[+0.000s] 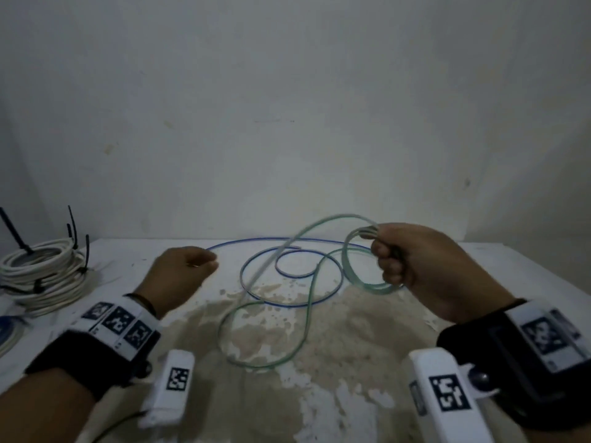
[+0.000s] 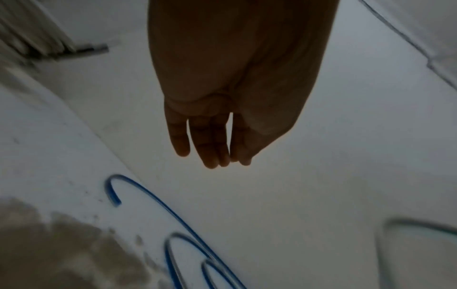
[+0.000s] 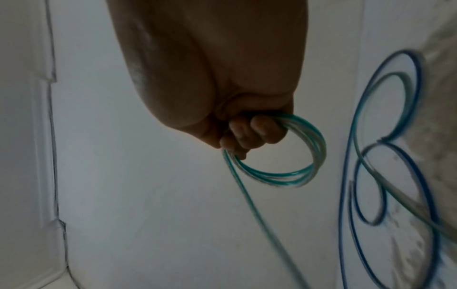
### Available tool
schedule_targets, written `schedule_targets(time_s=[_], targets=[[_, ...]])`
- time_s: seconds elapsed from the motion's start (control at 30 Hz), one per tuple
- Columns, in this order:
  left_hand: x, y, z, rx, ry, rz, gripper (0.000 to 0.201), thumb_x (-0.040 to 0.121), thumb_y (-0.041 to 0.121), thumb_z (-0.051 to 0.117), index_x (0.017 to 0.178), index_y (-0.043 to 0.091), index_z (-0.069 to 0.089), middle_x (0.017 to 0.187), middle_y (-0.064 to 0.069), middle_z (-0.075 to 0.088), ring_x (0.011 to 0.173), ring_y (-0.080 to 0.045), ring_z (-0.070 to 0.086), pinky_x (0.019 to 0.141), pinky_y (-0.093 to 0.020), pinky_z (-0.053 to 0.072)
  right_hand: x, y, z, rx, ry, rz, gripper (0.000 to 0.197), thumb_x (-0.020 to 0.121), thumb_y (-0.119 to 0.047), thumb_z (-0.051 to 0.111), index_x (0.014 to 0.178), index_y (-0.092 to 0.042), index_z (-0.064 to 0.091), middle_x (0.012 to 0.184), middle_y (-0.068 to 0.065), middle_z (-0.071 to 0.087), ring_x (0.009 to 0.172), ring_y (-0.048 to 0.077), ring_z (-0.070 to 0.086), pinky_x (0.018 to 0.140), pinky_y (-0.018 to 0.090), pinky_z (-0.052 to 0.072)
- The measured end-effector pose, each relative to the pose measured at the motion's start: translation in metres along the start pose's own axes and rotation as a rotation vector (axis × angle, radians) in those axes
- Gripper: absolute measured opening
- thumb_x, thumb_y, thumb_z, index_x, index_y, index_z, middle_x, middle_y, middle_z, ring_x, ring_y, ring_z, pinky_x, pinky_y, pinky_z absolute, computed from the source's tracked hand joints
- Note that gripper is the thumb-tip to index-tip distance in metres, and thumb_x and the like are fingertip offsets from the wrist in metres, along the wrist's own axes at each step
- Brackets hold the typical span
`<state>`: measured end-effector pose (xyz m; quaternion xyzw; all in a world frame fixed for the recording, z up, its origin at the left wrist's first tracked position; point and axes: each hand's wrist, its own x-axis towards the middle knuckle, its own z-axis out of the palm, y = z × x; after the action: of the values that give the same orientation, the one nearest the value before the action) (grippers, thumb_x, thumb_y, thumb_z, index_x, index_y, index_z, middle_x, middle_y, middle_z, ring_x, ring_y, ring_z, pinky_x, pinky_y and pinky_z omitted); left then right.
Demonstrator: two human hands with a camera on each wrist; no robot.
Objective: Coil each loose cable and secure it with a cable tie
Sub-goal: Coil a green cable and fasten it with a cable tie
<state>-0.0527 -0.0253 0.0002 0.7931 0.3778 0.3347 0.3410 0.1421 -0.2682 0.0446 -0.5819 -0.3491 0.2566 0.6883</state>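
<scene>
Where paint peels, white table (image 1: 367,330) (stained), grey wall (image 1: 287,91)

Plain workroom: bare white wall (image 1: 287,107), stained, paint-worn table (image 1: 319,346).

The counter (image 1: 319,394) was white, with a large brown patch (image 1: 335,330) of worn or stained surface across its middle and front, flecked at the edges. Behind it stood a plain off-white wall (image 1: 287,107) carrying a few small dark marks. In the right wrist view, a thin dark crack line (image 3: 53,156) ran along the pale surface at the left.
</scene>
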Motion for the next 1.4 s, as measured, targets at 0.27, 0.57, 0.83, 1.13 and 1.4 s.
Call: schedule_targets(time_s=[0.27, 0.57, 0.83, 1.13, 1.4], targets=[[-0.010, 0.059, -0.005, -0.424, -0.024, 0.239, 0.012, 0.094, 0.015, 0.057, 0.090, 0.020, 0.067, 0.075, 0.008, 0.072, 0.079, -0.012, 0.065, 0.083, -0.026, 0.051, 0.000, -0.023, -0.002, -0.319, -0.222, -0.003, 0.029, 0.097, -0.005, 0.043, 0.071, -0.001, 0.055, 0.058, 0.004, 0.039, 0.045, 0.011, 0.026, 0.042, 0.020, 0.021], [-0.049, 0.115, 0.018, 0.038, -0.421, 0.644, 0.020, 0.091, 0.033, 0.062, 0.101, 0.021, 0.075, 0.084, 0.005, 0.074, 0.078, -0.008, 0.069, 0.078, -0.036, 0.055, -0.013, -0.037, 0.027, -0.381, -0.473, 0.000, 0.021, 0.098, -0.010, 0.044, 0.082, -0.005, 0.058, 0.058, -0.003, 0.047, 0.048, 0.009, 0.034, 0.049, 0.022, 0.031], [-0.057, 0.105, 0.024, -0.507, -0.458, 0.277, 0.022, 0.087, 0.017, 0.061, 0.085, -0.004, 0.070, 0.064, -0.008, 0.066, 0.060, -0.018, 0.064, 0.061, -0.026, 0.055, -0.014, -0.018, 0.034, -0.495, -0.103, -0.337, 0.015, 0.094, -0.019, 0.055, 0.082, -0.017, 0.064, 0.061, -0.001, 0.060, 0.054, 0.008, 0.051, 0.056, 0.021, 0.042], [-0.061, 0.103, 0.022, -0.817, -0.784, -0.026, 0.033, 0.089, 0.033, 0.046, 0.087, 0.005, 0.064, 0.060, -0.002, 0.050, 0.050, -0.014, 0.046, 0.066, -0.034, 0.052, -0.012, -0.012, 0.040, -0.526, -0.235, -0.353, 0.015, 0.093, -0.015, 0.056, 0.083, -0.016, 0.066, 0.064, -0.016, 0.063, 0.060, -0.004, 0.054, 0.063, 0.013, 0.039], [-0.058, 0.110, 0.029, -1.064, -0.598, -0.109, 0.028, 0.099, 0.027, 0.042, 0.087, 0.006, 0.055, 0.055, 0.006, 0.030, 0.040, -0.006, 0.026, 0.046, -0.020, 0.039, -0.004, 0.002, 0.055, -0.484, 0.029, -0.273, 0.032, 0.094, -0.033, 0.051, 0.123, -0.019, 0.053, 0.096, 0.001, 0.063, 0.079, 0.008, 0.056, 0.070, 0.027, 0.043]])
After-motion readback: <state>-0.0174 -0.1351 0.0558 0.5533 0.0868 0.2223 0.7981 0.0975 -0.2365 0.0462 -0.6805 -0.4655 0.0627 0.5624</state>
